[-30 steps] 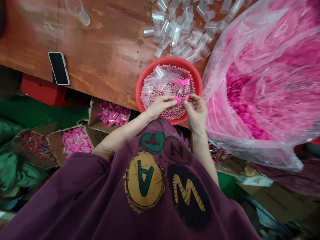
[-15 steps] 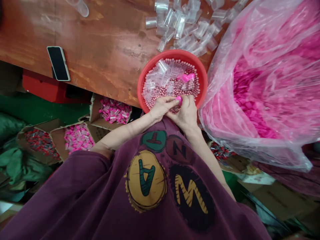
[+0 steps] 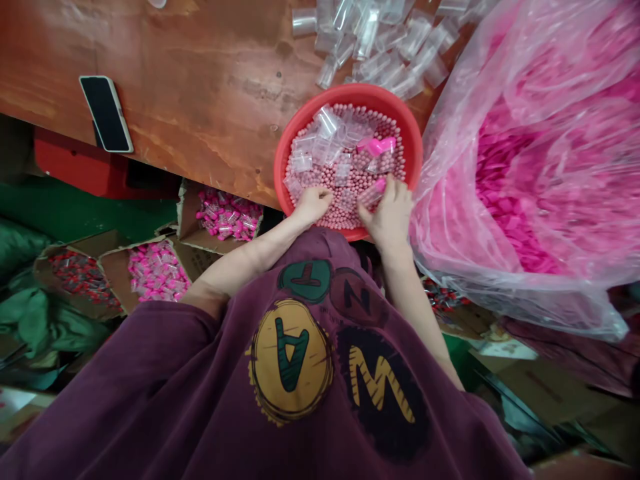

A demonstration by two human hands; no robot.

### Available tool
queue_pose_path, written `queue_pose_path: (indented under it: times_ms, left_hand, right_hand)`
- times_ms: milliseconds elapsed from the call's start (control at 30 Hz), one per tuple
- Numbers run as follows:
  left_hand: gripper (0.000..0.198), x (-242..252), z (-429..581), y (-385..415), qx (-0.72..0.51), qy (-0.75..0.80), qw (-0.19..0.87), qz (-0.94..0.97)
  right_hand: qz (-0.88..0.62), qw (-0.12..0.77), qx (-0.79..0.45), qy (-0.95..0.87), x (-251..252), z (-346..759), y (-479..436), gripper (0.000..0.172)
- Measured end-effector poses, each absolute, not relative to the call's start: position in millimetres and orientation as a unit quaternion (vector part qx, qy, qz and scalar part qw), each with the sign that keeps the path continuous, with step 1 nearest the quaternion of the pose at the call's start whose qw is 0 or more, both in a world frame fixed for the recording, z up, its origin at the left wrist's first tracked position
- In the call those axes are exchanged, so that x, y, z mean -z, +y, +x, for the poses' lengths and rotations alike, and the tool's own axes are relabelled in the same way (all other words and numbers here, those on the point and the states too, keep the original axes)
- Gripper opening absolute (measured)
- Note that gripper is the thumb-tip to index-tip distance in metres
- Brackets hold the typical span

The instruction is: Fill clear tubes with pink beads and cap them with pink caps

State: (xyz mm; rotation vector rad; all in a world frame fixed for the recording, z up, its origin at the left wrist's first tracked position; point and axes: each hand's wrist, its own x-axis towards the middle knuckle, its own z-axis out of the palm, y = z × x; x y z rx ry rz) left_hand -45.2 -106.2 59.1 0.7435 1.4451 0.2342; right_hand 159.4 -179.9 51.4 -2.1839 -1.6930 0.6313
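Observation:
A red basin point(image 3: 417, 133) in front of me holds small pink beads point(image 3: 340, 219), with several clear plastic tubes point(image 3: 327, 123) lying on top. Another bright pink cap point(image 3: 377, 146) rests among the tubes. Over the basin's right side, my right hand point(image 3: 391, 217) grips a clear tube with a pink cap point(image 3: 371, 193), tilted above the beads. My left hand point(image 3: 313, 204) is at the near left rim, fingers curled together low over the beads; whatever may be between its fingertips is hidden.
Loose clear tubes point(image 3: 380, 47) lie behind the basin on the wooden table point(image 3: 200, 87). A large plastic bag of pink pieces point(image 3: 505, 193) stands to the right. A phone point(image 3: 106, 113) lies at left. Below the table edge are cardboard boxes point(image 3: 187, 230) of capped tubes.
My hands have parted from where they met at a pink cap. The right one has moved right with the capped tube; the left sits apart over the beads. The view has shifted slightly.

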Motion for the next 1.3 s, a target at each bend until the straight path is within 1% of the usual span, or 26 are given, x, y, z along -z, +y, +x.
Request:
queue_pose_path:
  times_ms: [67, 133, 200, 300, 367, 433, 500, 533, 633, 700, 733, 767, 833, 900, 967, 1067, 1133, 1200, 1300]
  left_hand:
    - [0.026, -48.5, -48.6, -101.9, -0.123, 0.655, 0.636, 0.388]
    - [0.025, -41.0, -51.0, -99.4, -0.120, 0.650, 0.608, 0.440]
    - [0.024, -37.0, -51.9, -99.0, -0.109, 0.639, 0.594, 0.476]
    - [0.023, -35.5, -52.8, -101.2, -0.095, 0.629, 0.582, 0.507]
    - [0.025, -36.0, -54.3, -103.5, -0.098, 0.619, 0.575, 0.526]
    - [0.029, -37.0, -55.8, -106.0, -0.111, 0.591, 0.574, 0.555]
    - [0.036, -38.0, -55.4, -108.0, -0.127, 0.559, 0.585, 0.574]
    - [0.039, -38.4, -54.0, -108.6, -0.131, 0.550, 0.595, 0.571]
    - [0.043, -39.3, -46.5, -108.3, -0.128, 0.572, 0.616, 0.526]
    - [0.039, -40.2, -40.8, -106.7, -0.136, 0.609, 0.629, 0.464]
    - [0.036, -40.9, -38.5, -105.8, -0.148, 0.622, 0.636, 0.431]
    - [0.032, -42.0, -37.0, -105.0, -0.162, 0.629, 0.646, 0.401]
    - [0.024, -44.9, -36.1, -103.4, -0.179, 0.632, 0.657, 0.370]
    - [0.017, -48.5, -38.1, -101.8, -0.171, 0.638, 0.653, 0.371]
    - [0.015, -52.2, -41.7, -99.9, -0.163, 0.648, 0.625, 0.404]
    - [0.021, -58.6, -45.0, -97.2, -0.169, 0.630, 0.572, 0.497]
    - [0.024, -62.3, -43.5, -95.9, -0.165, 0.607, 0.560, 0.539]
    - [0.022, -62.9, -39.7, -95.0, -0.163, 0.596, 0.575, 0.536]
    - [0.014, -56.7, -35.4, -95.6, -0.176, 0.587, 0.631, 0.477]
  right_hand:
    - [-0.780, 0.169, -0.176, -0.576, -50.7, 171.3, -169.5, 0.067]
    - [-0.780, 0.154, -0.165, -0.583, -49.7, 167.0, -163.7, 0.056]
    - [-0.763, 0.099, -0.193, -0.609, -46.7, 149.0, -162.1, 0.051]
    - [-0.731, 0.003, -0.272, -0.626, -38.5, 118.1, -163.5, 0.048]
    - [-0.724, -0.032, -0.312, -0.615, -33.3, 107.7, -164.8, 0.043]
    - [-0.718, -0.038, -0.334, -0.609, -30.1, 107.6, -165.5, 0.040]
    - [-0.714, -0.018, -0.358, -0.601, -29.2, 112.9, -165.4, 0.031]
    - [-0.718, 0.010, -0.387, -0.579, -29.5, 115.7, -165.1, 0.025]
    - [-0.723, 0.132, -0.506, -0.451, -31.4, 118.5, -163.5, 0.008]
    - [-0.709, 0.199, -0.556, -0.385, -31.9, 114.4, -163.0, 0.005]
    - [-0.699, 0.221, -0.573, -0.367, -31.8, 110.9, -163.2, 0.007]
    - [-0.688, 0.240, -0.586, -0.354, -31.5, 107.0, -163.9, 0.013]
    - [-0.664, 0.277, -0.617, -0.319, -30.7, 99.3, -166.2, 0.030]
    - [-0.651, 0.298, -0.635, -0.292, -30.8, 94.8, -168.9, 0.046]
    - [-0.648, 0.319, -0.636, -0.270, -32.4, 95.3, -170.8, 0.056]
    - [-0.656, 0.356, -0.624, -0.232, -36.9, 104.0, -171.6, 0.067]
    - [-0.660, 0.371, -0.619, -0.208, -38.0, 111.8, -171.3, 0.073]
    - [-0.663, 0.382, -0.612, -0.200, -34.9, 118.5, -171.1, 0.077]
    - [-0.667, 0.414, -0.571, -0.239, -25.6, 125.1, -172.5, 0.081]
